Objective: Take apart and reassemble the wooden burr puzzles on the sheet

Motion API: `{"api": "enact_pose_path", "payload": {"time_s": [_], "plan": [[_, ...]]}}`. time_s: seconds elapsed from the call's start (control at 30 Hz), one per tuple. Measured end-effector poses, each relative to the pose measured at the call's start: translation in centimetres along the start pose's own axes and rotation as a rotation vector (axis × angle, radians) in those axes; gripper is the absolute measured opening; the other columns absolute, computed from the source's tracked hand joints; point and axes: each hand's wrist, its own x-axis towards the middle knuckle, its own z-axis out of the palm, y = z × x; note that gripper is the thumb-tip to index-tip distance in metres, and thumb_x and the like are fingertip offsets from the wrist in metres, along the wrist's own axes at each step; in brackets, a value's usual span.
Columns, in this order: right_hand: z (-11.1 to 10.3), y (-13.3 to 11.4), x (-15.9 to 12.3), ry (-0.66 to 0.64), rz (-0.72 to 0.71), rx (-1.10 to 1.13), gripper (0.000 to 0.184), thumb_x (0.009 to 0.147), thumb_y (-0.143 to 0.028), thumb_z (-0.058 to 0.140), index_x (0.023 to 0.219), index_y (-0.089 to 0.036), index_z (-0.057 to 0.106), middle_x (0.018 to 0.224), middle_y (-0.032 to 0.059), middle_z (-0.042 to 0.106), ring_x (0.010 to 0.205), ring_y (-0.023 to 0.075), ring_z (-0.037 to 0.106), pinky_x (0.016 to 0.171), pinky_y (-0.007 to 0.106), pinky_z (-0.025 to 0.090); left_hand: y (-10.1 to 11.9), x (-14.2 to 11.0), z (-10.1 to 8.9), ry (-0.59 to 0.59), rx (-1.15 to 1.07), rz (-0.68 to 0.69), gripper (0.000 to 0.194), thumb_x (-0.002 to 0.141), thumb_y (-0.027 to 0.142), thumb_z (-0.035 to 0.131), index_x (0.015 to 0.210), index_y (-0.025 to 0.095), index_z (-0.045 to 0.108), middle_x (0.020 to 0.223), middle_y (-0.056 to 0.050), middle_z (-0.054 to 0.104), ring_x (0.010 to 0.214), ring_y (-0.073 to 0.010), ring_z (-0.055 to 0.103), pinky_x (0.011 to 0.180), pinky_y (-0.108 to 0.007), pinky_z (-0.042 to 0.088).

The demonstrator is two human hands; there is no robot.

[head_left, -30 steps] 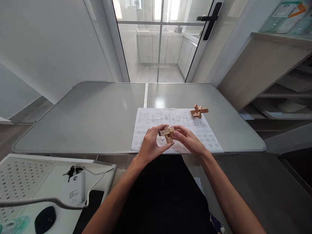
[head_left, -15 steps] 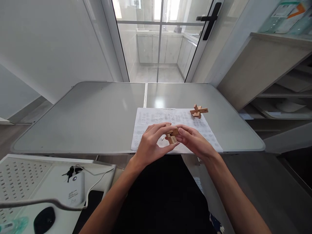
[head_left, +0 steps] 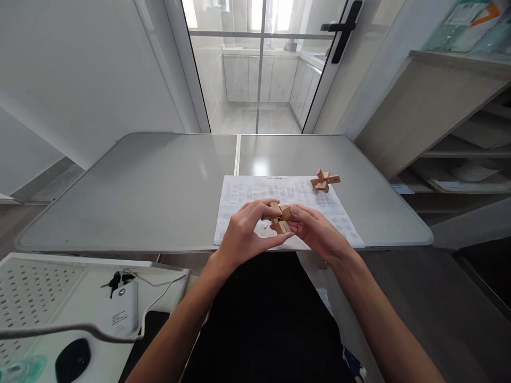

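Between my two hands, over the near part of a printed sheet [head_left: 243, 199], is a wooden interlocking block puzzle [head_left: 282, 226]. My left hand [head_left: 246, 229] grips it from the left, fingers on its upper side and thumb beneath. From the right, my right hand [head_left: 315, 229] pinches it with the thumb on a block and the fingers behind. The palms and fingers cover part of the puzzle. A second wooden puzzle [head_left: 325, 181], made of crossed sticks, rests at the sheet's far right corner, apart from both hands.
The sheet lies on a grey folding table [head_left: 159, 197] with a center seam. At lower left, a white stand holds a power bank [head_left: 124, 308], keys [head_left: 115, 282], a cable and a black mouse [head_left: 73, 360]. Shelves [head_left: 455, 154] stand on the right; a glass door is beyond.
My left fingers have shifted and bent a little on the puzzle, so more of its top blocks show. Both hands stay in nearly the same place.
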Motion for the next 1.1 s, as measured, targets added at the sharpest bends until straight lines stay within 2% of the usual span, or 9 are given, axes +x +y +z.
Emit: {"api": "enact_pose_path", "payload": {"time_s": [0.37, 0.5, 0.57, 0.6, 0.67, 0.73, 0.8, 0.93, 1.1], "plan": [[0.0, 0.0, -0.2, 0.004, -0.005, -0.014, 0.035, 0.095, -0.057, 0.073, 0.102, -0.023, 0.075, 0.104, 0.007, 0.076, 0.109, 0.029, 0.071, 0.103, 0.048, 0.056, -0.1, 0.0, 0.0, 0.016, -0.01, 0.031, 0.03, 0.084, 0.031, 0.087, 0.102, 0.023, 0.064, 0.118, -0.009, 0.078, 0.114, -0.0271, 0.076, 0.09, -0.041, 0.065], [0.1, 0.0, -0.3, -0.001, -0.027, -0.008, 0.029, 0.096, -0.052, 0.072, 0.102, -0.024, 0.074, 0.109, 0.0069, 0.076, 0.111, 0.0288, 0.071, 0.107, 0.05, 0.055, 0.4, -0.1, -0.4, -0.033, -0.102, -0.086, 0.049, 0.081, 0.033, 0.089, 0.121, 0.026, 0.062, 0.123, -0.009, 0.076, 0.116, -0.0282, 0.074, 0.097, -0.044, 0.062], [0.2, 0.2, -0.5, 0.016, -0.041, -0.027, 0.029, 0.096, -0.052, 0.073, 0.105, -0.025, 0.073, 0.111, 0.0068, 0.076, 0.113, 0.0292, 0.071, 0.109, 0.051, 0.053, 0.7, -0.2, -0.5, -0.061, -0.179, -0.188, 0.055, 0.088, 0.036, 0.083, 0.135, 0.028, 0.057, 0.126, -0.009, 0.076, 0.118, -0.0275, 0.072, 0.102, -0.045, 0.059], [0.3, 0.2, -0.6, 0.028, -0.048, -0.045, 0.03, 0.095, -0.053, 0.074, 0.107, -0.025, 0.073, 0.112, 0.0068, 0.076, 0.114, 0.0295, 0.071, 0.11, 0.052, 0.053, 0.8, -0.2, -0.4, -0.062, -0.21, -0.241, 0.049, 0.095, 0.037, 0.075, 0.138, 0.028, 0.055, 0.127, -0.009, 0.075, 0.118, -0.0266, 0.072, 0.103, -0.045, 0.058], [0.5, 0.2, -0.7, 0.059, -0.065, -0.092, 0.032, 0.094, -0.053, 0.076, 0.111, -0.026, 0.072, 0.112, 0.0066, 0.077, 0.115, 0.0299, 0.071, 0.111, 0.053, 0.052, 1.1, -0.2, -0.2, -0.026, -0.215, -0.317, 0.031, 0.105, 0.037, 0.059, 0.135, 0.028, 0.059, 0.129, -0.009, 0.074, 0.117, -0.0247, 0.071, 0.102, -0.044, 0.057], [0.9, 0.1, -0.9, 0.09, -0.083, -0.144, 0.033, 0.094, -0.052, 0.077, 0.112, -0.026, 0.071, 0.11, 0.0064, 0.077, 0.114, 0.0298, 0.071, 0.11, 0.053, 0.052, 1.2, -0.1, 0.2, 0.041, -0.145, -0.354, 0.023, 0.108, 0.038, 0.053, 0.123, 0.025, 0.065, 0.127, -0.008, 0.073, 0.114, -0.0235, 0.069, 0.099, -0.041, 0.056], [1.3, -0.1, -1.0, 0.116, -0.107, -0.189, 0.032, 0.093, -0.052, 0.077, 0.112, -0.027, 0.07, 0.109, 0.0059, 0.077, 0.112, 0.0291, 0.071, 0.106, 0.051, 0.054, 1.3, -0.1, 0.5, 0.087, -0.088, -0.389, 0.023, 0.107, 0.042, 0.054, 0.112, 0.024, 0.067, 0.113, -0.006, 0.073, 0.101, -0.021, 0.069, 0.089, -0.036, 0.056], [1.9, -0.6, -1.2, 0.118, -0.165, -0.244, 0.03, 0.092, -0.051, 0.079, 0.109, -0.028, 0.069, 0.108, 0.005, 0.076, 0.106, 0.0272, 0.072, 0.098, 0.046, 0.059, 1.6, -0.1, 0.8, 0.065, -0.121, -0.49, 0.031, 0.11, 0.047, 0.046, 0.104, 0.023, 0.065, 0.074, 0.002, 0.066, 0.062, -0.014, 0.061, 0.061, -0.027, 0.049], [2.1, -0.6, -1.4, 0.096, -0.197, -0.254, 0.03, 0.093, -0.051, 0.078, 0.112, -0.029, 0.068, 0.109, 0.0049, 0.076, 0.105, 0.0267, 0.072, 0.096, 0.045, 0.059, 2.1, 0.0, 0.8, 0.113, -0.122, -0.485, 0.029, 0.109, 0.045, 0.049, 0.097, 0.022, 0.063, 0.075, 0.003, 0.069, 0.061, -0.0122, 0.062, 0.057, -0.024, 0.048]]}}
